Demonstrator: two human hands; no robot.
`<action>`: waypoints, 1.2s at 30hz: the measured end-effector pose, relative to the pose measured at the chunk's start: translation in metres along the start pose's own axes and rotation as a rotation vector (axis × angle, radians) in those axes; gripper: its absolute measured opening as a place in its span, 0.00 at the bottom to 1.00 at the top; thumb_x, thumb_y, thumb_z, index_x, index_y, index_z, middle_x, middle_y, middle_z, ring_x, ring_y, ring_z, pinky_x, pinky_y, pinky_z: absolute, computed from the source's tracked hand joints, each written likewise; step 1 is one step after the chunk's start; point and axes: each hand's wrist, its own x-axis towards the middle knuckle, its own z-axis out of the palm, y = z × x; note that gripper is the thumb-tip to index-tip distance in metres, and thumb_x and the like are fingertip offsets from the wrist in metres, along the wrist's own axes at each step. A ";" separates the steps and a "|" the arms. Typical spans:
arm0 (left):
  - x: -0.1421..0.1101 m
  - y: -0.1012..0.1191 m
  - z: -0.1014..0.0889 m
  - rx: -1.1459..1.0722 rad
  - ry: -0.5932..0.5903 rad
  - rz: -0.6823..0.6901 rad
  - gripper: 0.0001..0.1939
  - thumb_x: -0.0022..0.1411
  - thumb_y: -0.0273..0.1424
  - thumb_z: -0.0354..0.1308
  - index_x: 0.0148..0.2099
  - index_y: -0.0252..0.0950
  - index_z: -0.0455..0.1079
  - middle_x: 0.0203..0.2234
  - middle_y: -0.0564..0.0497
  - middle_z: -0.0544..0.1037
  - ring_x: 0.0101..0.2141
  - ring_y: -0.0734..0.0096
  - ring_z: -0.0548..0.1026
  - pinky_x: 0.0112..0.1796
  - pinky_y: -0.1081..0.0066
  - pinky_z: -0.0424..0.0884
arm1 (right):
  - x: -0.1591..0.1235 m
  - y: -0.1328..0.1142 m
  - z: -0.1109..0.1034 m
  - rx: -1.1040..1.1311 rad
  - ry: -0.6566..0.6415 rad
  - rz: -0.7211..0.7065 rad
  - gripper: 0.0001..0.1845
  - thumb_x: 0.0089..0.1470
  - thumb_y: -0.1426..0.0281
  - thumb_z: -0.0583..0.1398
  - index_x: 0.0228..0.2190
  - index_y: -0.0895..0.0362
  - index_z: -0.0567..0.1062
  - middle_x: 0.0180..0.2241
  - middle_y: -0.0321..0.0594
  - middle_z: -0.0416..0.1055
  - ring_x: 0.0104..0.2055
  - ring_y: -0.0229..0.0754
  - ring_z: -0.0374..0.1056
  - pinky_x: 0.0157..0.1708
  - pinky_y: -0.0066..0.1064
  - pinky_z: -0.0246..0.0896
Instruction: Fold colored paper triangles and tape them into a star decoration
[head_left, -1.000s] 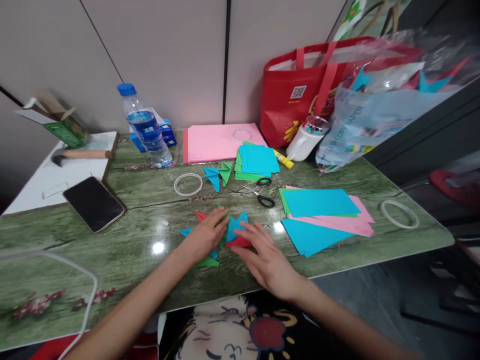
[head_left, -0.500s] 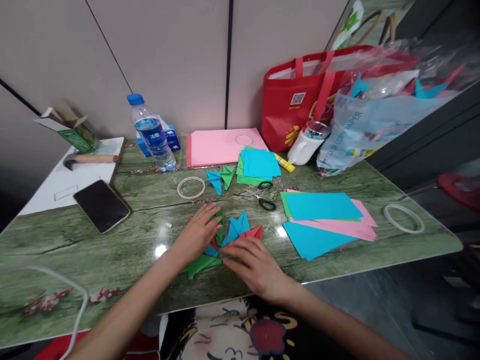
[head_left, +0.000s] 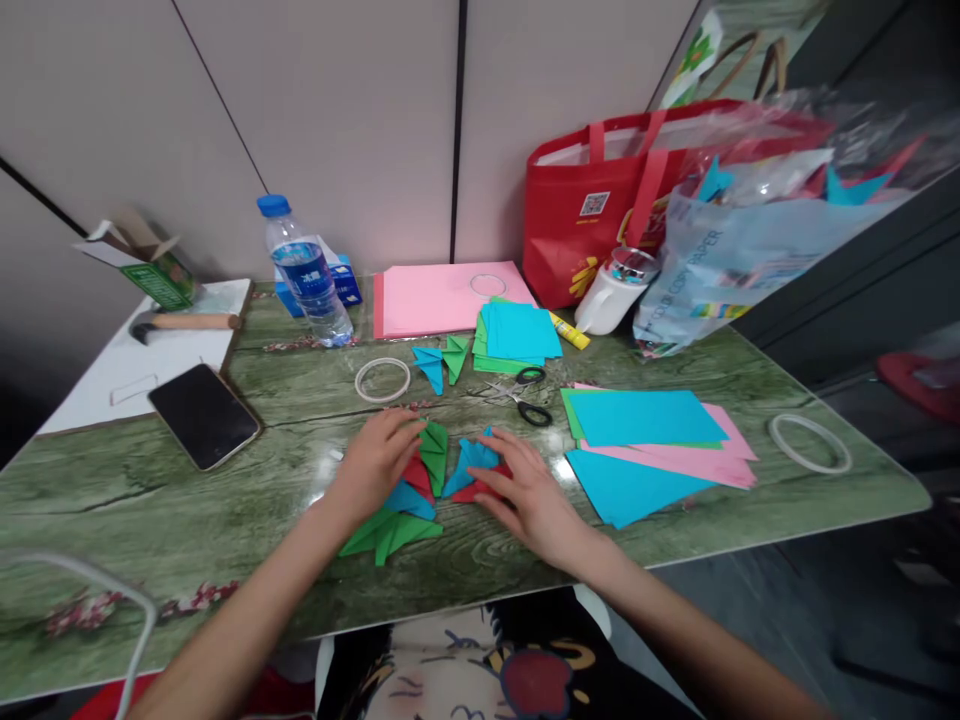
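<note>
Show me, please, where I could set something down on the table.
Bare tabletop lies between the phone and white cable, and between the folded papers and near edge. It is crowded around the left hand, right hand and scissors.

At the back of the bench [head_left: 285, 590], from left to right, come the carton [head_left: 159, 282], bottle [head_left: 307, 280], paper packet [head_left: 427, 300], mug [head_left: 606, 300] and shopping bag [head_left: 559, 225] (the mug in front of the bag). The hammer [head_left: 191, 321] lies on the board [head_left: 97, 375], behind the phone [head_left: 204, 417]. The scissors [head_left: 521, 398] lie behind and right of the front folded pieces [head_left: 397, 535], before the square sheets [head_left: 521, 330].
</note>
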 end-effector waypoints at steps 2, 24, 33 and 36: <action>0.009 -0.014 -0.006 0.064 0.050 -0.117 0.12 0.64 0.29 0.48 0.44 0.35 0.71 0.40 0.44 0.74 0.41 0.63 0.72 0.42 0.63 0.71 | 0.007 0.006 0.000 0.033 0.047 -0.006 0.12 0.56 0.69 0.57 0.43 0.53 0.74 0.53 0.48 0.63 0.60 0.52 0.53 0.52 0.50 0.57; 0.035 -0.029 -0.025 -0.981 0.069 -0.641 0.14 0.55 0.39 0.59 0.38 0.34 0.67 0.31 0.47 0.77 0.32 0.66 0.75 0.35 0.67 0.71 | 0.053 0.065 -0.034 -0.341 -0.425 0.563 0.25 0.47 0.75 0.58 0.49 0.66 0.67 0.41 0.56 0.69 0.42 0.53 0.68 0.39 0.37 0.60; 0.031 -0.029 -0.016 -1.329 0.248 -0.662 0.18 0.56 0.44 0.59 0.37 0.33 0.72 0.26 0.51 0.73 0.32 0.68 0.73 0.37 0.64 0.73 | 0.047 0.080 -0.030 -0.190 -0.310 0.584 0.17 0.50 0.77 0.55 0.43 0.60 0.73 0.37 0.49 0.73 0.37 0.49 0.71 0.35 0.37 0.65; 0.030 -0.028 -0.016 -1.342 0.218 -0.666 0.16 0.54 0.39 0.62 0.40 0.33 0.72 0.28 0.50 0.74 0.31 0.69 0.73 0.35 0.67 0.72 | 0.041 0.085 -0.020 0.111 -0.065 0.594 0.13 0.52 0.74 0.53 0.35 0.57 0.77 0.34 0.45 0.72 0.30 0.44 0.72 0.30 0.37 0.69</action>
